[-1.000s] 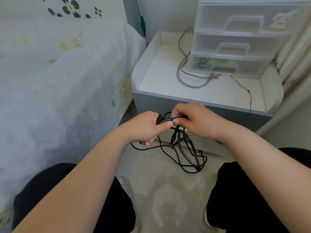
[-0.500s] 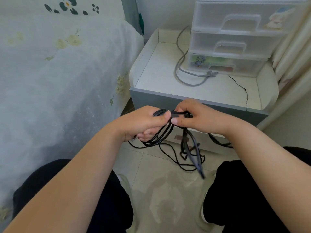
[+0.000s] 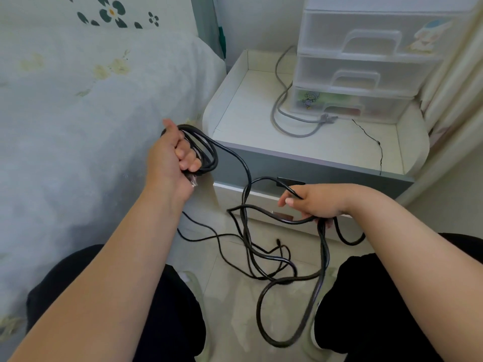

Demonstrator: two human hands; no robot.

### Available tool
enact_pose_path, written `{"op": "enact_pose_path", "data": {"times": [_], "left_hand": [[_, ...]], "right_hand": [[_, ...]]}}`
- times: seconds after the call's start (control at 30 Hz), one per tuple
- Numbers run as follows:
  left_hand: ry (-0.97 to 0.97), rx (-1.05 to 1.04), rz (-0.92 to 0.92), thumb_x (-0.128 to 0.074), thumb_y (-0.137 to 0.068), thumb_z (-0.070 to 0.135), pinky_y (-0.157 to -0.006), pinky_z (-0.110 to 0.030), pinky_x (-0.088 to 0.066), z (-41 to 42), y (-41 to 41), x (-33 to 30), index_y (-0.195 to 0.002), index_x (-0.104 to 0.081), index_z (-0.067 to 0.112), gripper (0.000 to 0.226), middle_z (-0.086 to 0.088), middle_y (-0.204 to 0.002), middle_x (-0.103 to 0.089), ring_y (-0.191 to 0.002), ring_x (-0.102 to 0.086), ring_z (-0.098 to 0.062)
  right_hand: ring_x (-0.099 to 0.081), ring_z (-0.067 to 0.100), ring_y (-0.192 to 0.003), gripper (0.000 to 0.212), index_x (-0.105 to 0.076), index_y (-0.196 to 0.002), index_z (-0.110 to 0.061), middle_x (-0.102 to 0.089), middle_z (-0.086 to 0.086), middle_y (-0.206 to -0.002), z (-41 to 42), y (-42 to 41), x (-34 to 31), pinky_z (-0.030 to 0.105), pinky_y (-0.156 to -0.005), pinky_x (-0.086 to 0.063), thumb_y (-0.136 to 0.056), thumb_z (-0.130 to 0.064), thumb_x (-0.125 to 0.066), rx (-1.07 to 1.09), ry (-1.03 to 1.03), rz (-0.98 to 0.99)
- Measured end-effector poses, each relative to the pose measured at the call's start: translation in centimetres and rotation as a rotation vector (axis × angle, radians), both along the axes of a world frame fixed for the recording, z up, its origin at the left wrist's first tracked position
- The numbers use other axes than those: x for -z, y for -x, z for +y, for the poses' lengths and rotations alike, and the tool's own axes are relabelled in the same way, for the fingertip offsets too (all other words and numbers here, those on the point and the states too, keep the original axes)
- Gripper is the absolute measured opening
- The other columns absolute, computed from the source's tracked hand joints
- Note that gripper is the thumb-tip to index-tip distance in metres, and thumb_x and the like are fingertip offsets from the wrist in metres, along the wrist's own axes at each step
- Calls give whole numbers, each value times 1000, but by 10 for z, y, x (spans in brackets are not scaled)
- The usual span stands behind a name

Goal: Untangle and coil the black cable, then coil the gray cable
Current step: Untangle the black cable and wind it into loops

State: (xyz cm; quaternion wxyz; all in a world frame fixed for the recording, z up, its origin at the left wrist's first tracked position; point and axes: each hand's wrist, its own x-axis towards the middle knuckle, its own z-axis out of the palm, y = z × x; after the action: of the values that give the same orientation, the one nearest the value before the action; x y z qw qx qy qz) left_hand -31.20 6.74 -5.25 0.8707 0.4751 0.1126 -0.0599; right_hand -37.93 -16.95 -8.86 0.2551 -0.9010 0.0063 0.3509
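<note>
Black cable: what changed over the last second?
The hands, touching at the bundle before, pulled apart: left hand went up-left gripping a few coils, right hand went right gripping a strand. The black cable now spans between them, its loops spread wider. Gray cable stayed on the nightstand.

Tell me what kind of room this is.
Most likely a bedroom: a bed with floral bedding, a nightstand beside it, and plastic drawers on top.
</note>
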Motion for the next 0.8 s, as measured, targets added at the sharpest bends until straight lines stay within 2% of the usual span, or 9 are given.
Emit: {"op": "enact_pose_path", "data": {"times": [0.1, 0.27, 0.33, 0.4, 0.47, 0.53, 0.67, 0.73, 0.8], "left_hand": [[49, -88, -37, -44, -100, 40, -35, -19, -21, -1, 1, -1, -67, -40, 18, 40, 8, -40, -29, -32, -22, -6], [172, -242, -51, -48, -99, 39, -36, -21, -22, 12, -5, -5, -63, -39, 18, 42, 8, -43, -28, -35, -21, -7], [151, -230, -61, -47, -100, 39, -36, -20, -22, 16, -7, -6, -62, -38, 19, 44, 8, -42, -29, -34, -21, -7], [20, -118, -99, -43, -101, 40, -34, -20, -21, 14, -6, -7, -66, -40, 18, 41, 8, -40, -29, -32, -21, -6], [-153, 38, -127, -41, -102, 39, -33, -19, -20, 8, -4, -6, -70, -42, 17, 39, 7, -38, -30, -29, -21, -6], [-284, 183, -132, -41, -102, 38, -33, -18, -20, 2, 1, -1, -70, -41, 16, 39, 7, -37, -30, -27, -22, -6], [-455, 461, -187, -42, -102, 34, -34, -19, -22, -12, 17, 12, -64, -37, 14, 43, 6, -36, -32, -27, -23, -8], [-474, 572, -220, -42, -102, 35, -34, -18, -23, -18, 24, 13, -63, -36, 12, 45, 5, -35, -32, -27, -23, -8], [-463, 633, -251, -43, -101, 34, -35, -18, -25, -21, 29, 12, -64, -38, 12, 43, 3, -35, -31, -27, -22, -9]], "right_hand": [[-53, 18, -56, 27, -47, -118, -25, -50, 4, -85, 1, -2, 13, 26, -52, -51, -101, -37, -30, 14, 185, 98], [-56, 18, -56, 31, -50, -125, -12, -59, 10, -100, 15, 6, 38, 26, -49, -46, -101, -24, -35, -208, 457, 264], [-59, 22, -68, 34, -48, -128, -9, -60, 13, -115, 15, 3, 44, 30, -55, -47, -101, -23, -35, -177, 472, 202], [-58, 28, -95, 47, -34, -139, -9, -53, 14, -129, 11, 0, 47, 35, -75, -48, -99, -32, -43, -104, 459, 54], [-43, 31, -126, 77, -9, -150, -20, -33, 12, -149, 12, 0, 45, 41, -98, -42, -91, -39, -55, -41, 364, -122], [-31, 23, -137, 86, 2, -151, -27, -17, 6, -156, 22, 3, 34, 37, -109, -33, -89, -29, -58, 22, 115, -337], [-43, -16, -103, 63, -14, -151, -22, -24, -9, -154, 48, 3, 15, 23, -106, -30, -96, -20, -45, 216, -385, -603], [-42, -6, -121, 51, -27, -147, -21, -38, -9, -147, 56, -1, 15, 24, -108, -30, -99, -33, -41, 281, -521, -544], [-55, 13, -114, 40, -49, -128, -12, -60, 2, -126, 61, -5, 18, 30, -100, -41, -100, -38, -36, 286, -475, -515]]}}
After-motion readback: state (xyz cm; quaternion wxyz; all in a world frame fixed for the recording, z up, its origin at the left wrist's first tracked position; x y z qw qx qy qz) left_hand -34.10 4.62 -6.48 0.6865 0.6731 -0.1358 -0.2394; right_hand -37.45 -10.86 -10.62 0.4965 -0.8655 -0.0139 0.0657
